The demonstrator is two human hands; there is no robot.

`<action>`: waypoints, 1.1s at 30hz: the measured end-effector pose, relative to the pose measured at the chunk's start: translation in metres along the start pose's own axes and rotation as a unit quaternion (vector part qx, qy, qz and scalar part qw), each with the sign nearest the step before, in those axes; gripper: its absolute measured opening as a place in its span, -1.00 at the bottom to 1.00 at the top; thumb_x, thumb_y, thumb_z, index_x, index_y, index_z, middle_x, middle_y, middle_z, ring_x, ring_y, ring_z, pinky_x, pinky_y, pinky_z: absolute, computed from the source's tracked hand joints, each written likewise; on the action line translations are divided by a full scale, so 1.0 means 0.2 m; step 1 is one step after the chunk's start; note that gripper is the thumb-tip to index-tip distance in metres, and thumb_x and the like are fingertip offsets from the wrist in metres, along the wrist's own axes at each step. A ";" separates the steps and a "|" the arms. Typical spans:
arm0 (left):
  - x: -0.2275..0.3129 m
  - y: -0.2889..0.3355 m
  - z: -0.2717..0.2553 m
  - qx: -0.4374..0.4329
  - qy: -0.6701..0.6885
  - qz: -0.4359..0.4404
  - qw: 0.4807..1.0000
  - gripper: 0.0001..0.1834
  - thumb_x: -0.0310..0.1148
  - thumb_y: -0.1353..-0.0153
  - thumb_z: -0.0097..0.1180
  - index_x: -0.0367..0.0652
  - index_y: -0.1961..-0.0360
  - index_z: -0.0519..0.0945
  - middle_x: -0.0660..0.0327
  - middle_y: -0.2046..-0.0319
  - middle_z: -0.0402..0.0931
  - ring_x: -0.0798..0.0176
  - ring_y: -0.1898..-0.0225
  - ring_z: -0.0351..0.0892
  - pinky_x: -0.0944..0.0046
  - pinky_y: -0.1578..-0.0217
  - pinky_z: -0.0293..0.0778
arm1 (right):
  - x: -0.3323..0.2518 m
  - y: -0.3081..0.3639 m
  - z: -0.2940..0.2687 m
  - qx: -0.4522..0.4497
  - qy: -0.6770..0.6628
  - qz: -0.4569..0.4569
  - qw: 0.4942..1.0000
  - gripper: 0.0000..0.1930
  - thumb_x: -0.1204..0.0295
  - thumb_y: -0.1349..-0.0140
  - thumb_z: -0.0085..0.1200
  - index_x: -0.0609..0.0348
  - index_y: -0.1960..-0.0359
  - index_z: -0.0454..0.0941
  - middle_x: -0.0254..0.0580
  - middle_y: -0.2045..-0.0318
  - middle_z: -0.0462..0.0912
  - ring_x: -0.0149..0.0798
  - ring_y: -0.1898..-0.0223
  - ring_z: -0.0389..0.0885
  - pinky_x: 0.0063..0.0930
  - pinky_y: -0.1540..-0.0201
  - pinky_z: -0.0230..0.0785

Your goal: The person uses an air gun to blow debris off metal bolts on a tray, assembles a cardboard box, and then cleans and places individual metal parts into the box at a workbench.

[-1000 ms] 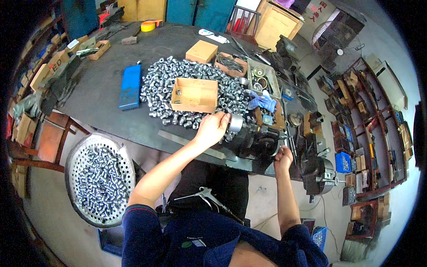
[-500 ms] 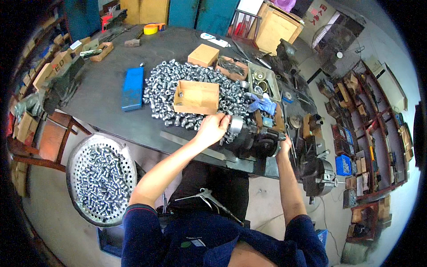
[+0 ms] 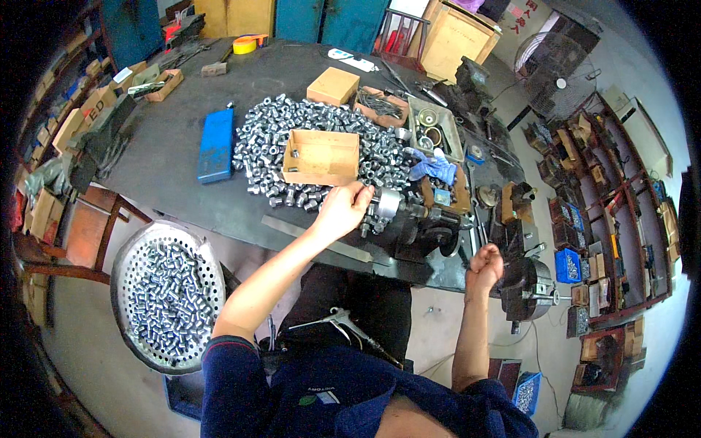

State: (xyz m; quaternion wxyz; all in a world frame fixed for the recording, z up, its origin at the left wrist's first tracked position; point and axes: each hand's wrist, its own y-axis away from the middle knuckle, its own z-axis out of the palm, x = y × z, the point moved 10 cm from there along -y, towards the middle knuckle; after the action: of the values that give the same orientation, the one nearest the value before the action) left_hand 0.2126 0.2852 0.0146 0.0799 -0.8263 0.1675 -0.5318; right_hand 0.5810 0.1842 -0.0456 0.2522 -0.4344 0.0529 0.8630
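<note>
My left hand (image 3: pixel 343 212) is closed in a pinch at the face of a silver round chuck (image 3: pixel 388 203), which is part of a dark bench-mounted device (image 3: pixel 431 235). Whatever lies between those fingertips is hidden. Away from the device, just off the table's front edge, my right hand (image 3: pixel 484 268) has its fingers curled in; I cannot make out whether they hold anything. Behind my left hand is a heap of small metal fittings (image 3: pixel 263 150). An open cardboard box (image 3: pixel 321 169) sits on the heap, with a small fitting inside.
On my left stands a perforated metal bowl (image 3: pixel 123 306) of fittings. A blue case (image 3: pixel 216 146) lies left of the heap. Blue gloves (image 3: pixel 434 169) and a tray of rings (image 3: pixel 454 150) are behind the device. A bench vise (image 3: pixel 527 288) juts out beside my right hand.
My right hand has come off the right end of the device and moved toward me and slightly right. The left hand stays at the chuck.
</note>
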 end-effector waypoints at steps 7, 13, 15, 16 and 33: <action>0.02 -0.14 -0.29 0.098 -0.149 0.031 0.983 -0.76 -0.26 -0.12 0.00 -0.25 0.46 0.52 -0.03 0.54 0.52 -0.06 0.42 0.54 0.05 0.40 0.42 | 0.36 -0.32 -0.23 0.231 0.201 0.096 0.947 -0.92 0.43 -0.03 0.01 0.14 0.53 0.48 -0.39 0.65 0.43 -0.39 0.63 0.36 -0.60 0.65 0.15; -0.24 -0.25 -0.51 0.105 -0.300 0.044 0.947 -0.66 -0.32 0.02 0.06 -0.26 0.20 0.44 -0.05 0.45 0.53 -0.11 0.34 0.52 0.02 0.30 0.44 | 0.15 -0.64 0.14 0.039 0.221 -0.054 0.973 -0.84 0.43 -0.07 -0.09 0.21 0.45 0.53 -0.34 0.63 0.45 -0.44 0.66 0.37 -0.58 0.70 0.14; -0.19 -0.20 -0.62 0.131 -0.273 0.051 0.952 -0.64 -0.32 0.03 0.09 -0.26 0.18 0.44 -0.06 0.44 0.52 -0.09 0.31 0.52 0.02 0.29 0.42 | 0.01 -0.53 0.19 0.016 0.150 -0.045 0.988 -0.85 0.43 -0.13 -0.12 0.19 0.38 0.49 -0.39 0.61 0.40 -0.48 0.68 0.23 -0.60 0.68 0.06; -0.12 -0.13 -0.69 0.141 -0.272 0.057 0.950 -0.68 -0.32 0.03 0.11 -0.25 0.23 0.47 -0.05 0.44 0.53 -0.05 0.33 0.53 0.03 0.32 0.42 | -0.06 -0.41 0.22 0.004 0.110 -0.051 0.993 -0.85 0.45 -0.15 -0.14 0.19 0.34 0.48 -0.37 0.56 0.42 -0.50 0.63 0.24 -0.64 0.63 0.05; -0.86 1.30 -1.00 -0.127 -0.514 -0.260 0.807 -0.87 -0.32 0.17 0.14 -0.14 0.57 0.56 0.05 0.55 0.53 0.01 0.40 0.56 0.13 0.37 0.48 | 0.33 -0.18 -0.34 0.043 0.072 0.088 0.993 -0.83 0.42 -0.22 -0.20 0.27 0.32 0.40 -0.40 0.59 0.34 -0.55 0.69 0.16 -0.69 0.69 -0.03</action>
State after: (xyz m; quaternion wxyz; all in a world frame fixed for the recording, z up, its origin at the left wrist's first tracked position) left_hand -0.0839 0.1153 -0.1279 -0.0928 -0.9942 -0.0535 -0.0044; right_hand 0.6150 0.2190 -0.1345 0.1889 -0.4781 0.1464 0.8451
